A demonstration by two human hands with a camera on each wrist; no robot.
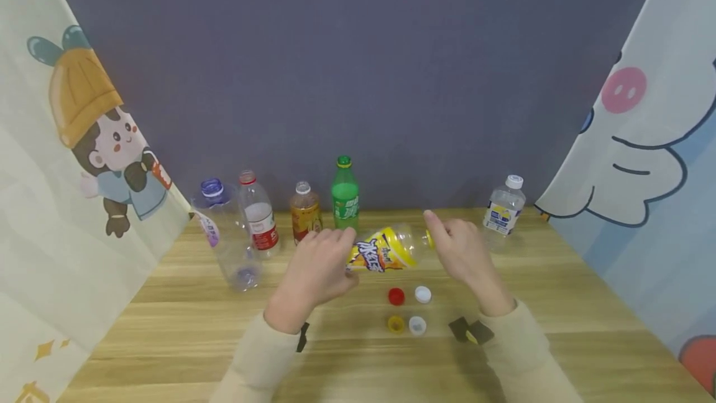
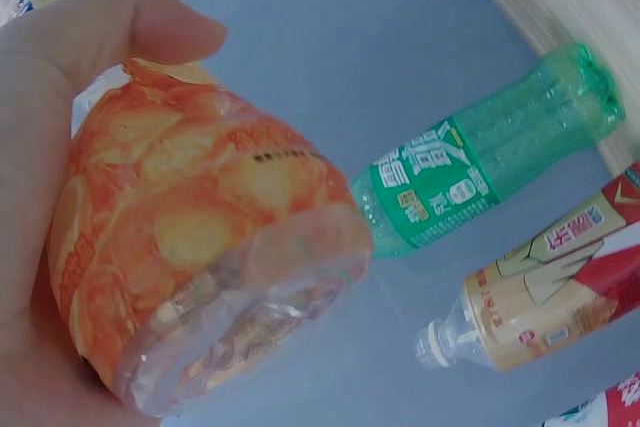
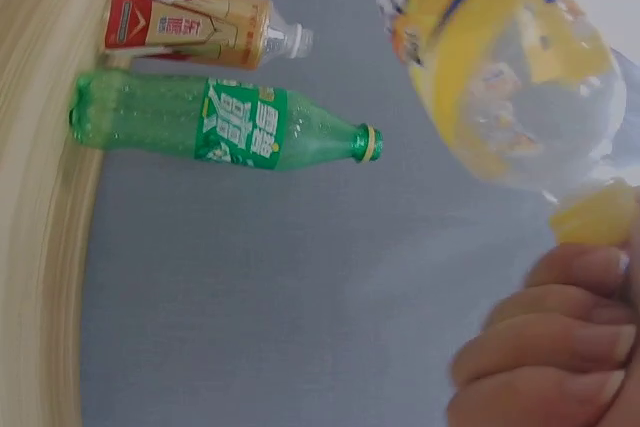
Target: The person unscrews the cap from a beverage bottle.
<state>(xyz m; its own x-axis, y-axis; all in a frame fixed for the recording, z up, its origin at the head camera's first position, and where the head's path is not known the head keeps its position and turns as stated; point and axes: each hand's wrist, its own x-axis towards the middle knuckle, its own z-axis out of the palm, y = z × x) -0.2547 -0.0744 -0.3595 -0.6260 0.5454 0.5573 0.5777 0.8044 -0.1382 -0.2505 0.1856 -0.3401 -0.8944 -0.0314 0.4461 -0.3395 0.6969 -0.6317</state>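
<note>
A clear bottle with a yellow label (image 1: 383, 250) lies tilted nearly level above the table, its neck pointing right. My left hand (image 1: 321, 266) grips its lower end; in the left wrist view the orange fruit print (image 2: 200, 197) and the clear base face the camera, with the thumb across the side. At the neck, my right hand (image 1: 460, 249) pinches the yellow cap (image 3: 595, 214), fingers curled beside it. Below the bottle, a red cap (image 1: 396, 296), two white caps (image 1: 422, 294) and another yellow cap (image 1: 396, 324) rest on the table.
Behind the hands stand a green bottle (image 1: 345, 194), an amber-labelled bottle (image 1: 306, 210) without a cap, a red-labelled bottle (image 1: 260, 219) and a tall clear bottle (image 1: 232, 247) with a purple neck. A white-capped bottle (image 1: 504, 205) stands at the back right, near the grey wall (image 1: 358, 79).
</note>
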